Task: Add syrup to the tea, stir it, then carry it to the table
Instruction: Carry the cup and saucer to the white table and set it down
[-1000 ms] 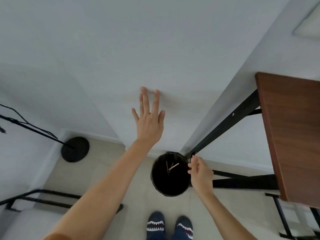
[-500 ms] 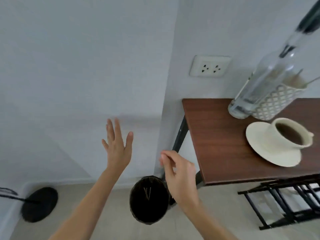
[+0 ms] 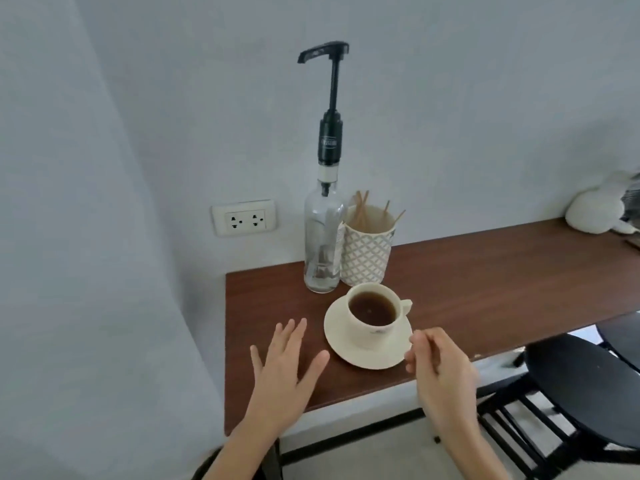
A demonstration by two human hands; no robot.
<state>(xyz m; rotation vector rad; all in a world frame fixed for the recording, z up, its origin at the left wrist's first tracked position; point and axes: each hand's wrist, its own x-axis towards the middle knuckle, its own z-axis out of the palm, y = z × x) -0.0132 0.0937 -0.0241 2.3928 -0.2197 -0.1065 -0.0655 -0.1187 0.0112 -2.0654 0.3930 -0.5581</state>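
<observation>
Left hand (image 3: 282,370) hovers flat and spread above the table (image 3: 485,289), holding nothing, just left of the saucer (image 3: 367,356). On that saucer stands the cup of tea (image 3: 372,311), its handle pointing right. Behind it, against the wall, the syrup bottle (image 3: 322,244) rises upright, its pump spout reaching left, with a stick holder (image 3: 367,254) beside it. Right hand (image 3: 441,370), fingers loosely curled and empty, sits at the saucer's right rim, seemingly nearer the handle, so likelier to take the cup.

The white figure (image 3: 596,211) (far right) and black stool (image 3: 588,386) are cut off by the frame's edge.
</observation>
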